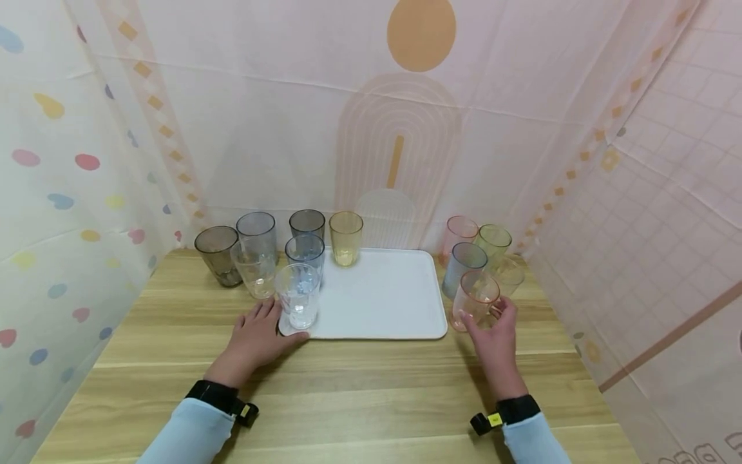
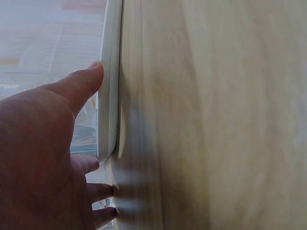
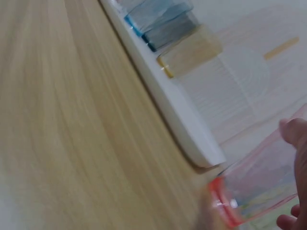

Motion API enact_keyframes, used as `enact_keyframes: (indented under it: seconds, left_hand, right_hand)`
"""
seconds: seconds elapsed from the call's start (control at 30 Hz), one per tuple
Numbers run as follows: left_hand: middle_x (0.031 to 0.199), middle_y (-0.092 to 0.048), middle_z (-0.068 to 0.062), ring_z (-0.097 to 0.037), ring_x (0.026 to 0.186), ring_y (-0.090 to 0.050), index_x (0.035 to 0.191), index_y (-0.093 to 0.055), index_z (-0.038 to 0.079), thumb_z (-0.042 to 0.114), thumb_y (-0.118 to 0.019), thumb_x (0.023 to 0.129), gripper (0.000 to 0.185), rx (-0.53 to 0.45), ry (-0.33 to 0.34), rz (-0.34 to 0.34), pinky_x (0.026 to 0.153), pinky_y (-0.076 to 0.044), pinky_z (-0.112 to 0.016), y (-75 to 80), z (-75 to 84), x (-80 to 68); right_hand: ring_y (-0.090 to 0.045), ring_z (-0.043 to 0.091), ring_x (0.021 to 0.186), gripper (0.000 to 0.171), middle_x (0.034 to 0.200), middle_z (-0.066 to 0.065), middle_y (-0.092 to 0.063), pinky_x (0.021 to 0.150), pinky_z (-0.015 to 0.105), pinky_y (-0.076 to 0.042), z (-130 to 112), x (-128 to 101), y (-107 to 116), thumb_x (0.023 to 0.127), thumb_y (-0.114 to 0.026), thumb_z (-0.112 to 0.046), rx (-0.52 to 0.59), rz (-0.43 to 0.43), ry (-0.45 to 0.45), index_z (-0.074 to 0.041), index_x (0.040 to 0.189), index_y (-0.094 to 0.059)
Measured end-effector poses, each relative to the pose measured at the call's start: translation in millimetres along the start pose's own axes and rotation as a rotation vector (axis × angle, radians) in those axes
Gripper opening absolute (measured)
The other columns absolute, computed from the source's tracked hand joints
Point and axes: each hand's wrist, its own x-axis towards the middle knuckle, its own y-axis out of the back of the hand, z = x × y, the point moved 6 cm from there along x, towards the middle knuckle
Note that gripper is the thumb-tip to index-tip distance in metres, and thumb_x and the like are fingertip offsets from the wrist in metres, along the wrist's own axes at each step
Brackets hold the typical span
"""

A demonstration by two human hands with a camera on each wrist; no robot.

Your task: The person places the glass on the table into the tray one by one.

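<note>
On the white tray (image 1: 382, 296) stand three cups, so most remain off it. Right hand (image 1: 493, 328) grips a pink cup (image 1: 474, 299) beside the tray; left hand (image 1: 255, 335) rests flat at its corner, fingers relaxed.
</note>
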Motion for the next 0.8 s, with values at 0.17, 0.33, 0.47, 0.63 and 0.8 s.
enact_keyframes:
  seconds: [0.17, 0.33, 0.47, 0.63, 0.8]
  left_hand:
    - [0.176, -0.022, -0.036, -0.063, 0.16, -0.019, 0.169, -0.029, -0.009, 0.084, -0.062, 0.095, 0.123, -0.007, 0.0, -0.005, 0.123, -0.015, -0.085, -1.8, -1.6, -0.9]
    - [0.176, -0.021, -0.036, -0.062, 0.161, -0.018, 0.17, -0.029, -0.008, 0.085, -0.062, 0.095, 0.124, -0.014, 0.009, -0.006, 0.124, -0.014, -0.084, 0.3, -1.9, -0.9]
    - [0.176, -0.023, -0.036, -0.062, 0.16, -0.019, 0.169, -0.029, -0.009, 0.085, -0.062, 0.095, 0.124, -0.013, 0.01, -0.005, 0.124, -0.015, -0.084, 2.7, 0.8, -2.1]
    - [0.175, -0.024, -0.037, -0.062, 0.159, -0.021, 0.169, -0.03, -0.009, 0.086, -0.061, 0.095, 0.124, -0.003, 0.005, -0.003, 0.123, -0.016, -0.084, 4.1, 2.0, -3.6]
    - [0.175, -0.023, -0.036, -0.062, 0.16, -0.02, 0.169, -0.03, -0.008, 0.086, -0.061, 0.095, 0.124, -0.005, 0.009, -0.007, 0.123, -0.016, -0.084, 3.4, 2.2, -3.5]
  right_hand:
    - [-0.047, 0.046, 0.148, 0.097, 0.158, 0.027, -0.044, 0.124, 0.063, -0.039, 11, 5, -9, 0.093, -0.093, -0.021, 0.052, 0.03, -0.018, 0.0, 0.163, -0.029]
    - [-0.05, 0.045, 0.144, 0.094, 0.155, 0.028, -0.047, 0.122, 0.063, -0.042, 9, 9, -16, 0.093, -0.093, -0.018, 0.078, 0.034, 0.006, 0.002, 0.162, -0.032]
    - [-0.054, 0.041, 0.138, 0.09, 0.15, 0.025, -0.051, 0.117, 0.06, -0.046, 7, 11, -17, 0.093, -0.092, -0.015, 0.071, 0.033, 0.012, 0.001, 0.16, -0.035]
    - [-0.054, 0.042, 0.137, 0.086, 0.147, 0.026, -0.053, 0.115, 0.06, -0.047, 6, 9, -17, 0.094, -0.09, -0.015, 0.048, 0.018, 0.001, 0.001, 0.159, -0.036]
    - [-0.054, 0.04, 0.136, 0.085, 0.144, 0.025, -0.054, 0.105, 0.051, -0.053, 2, 7, -17, 0.095, -0.089, -0.014, 0.017, 0.003, -0.002, -0.001, 0.16, -0.036]
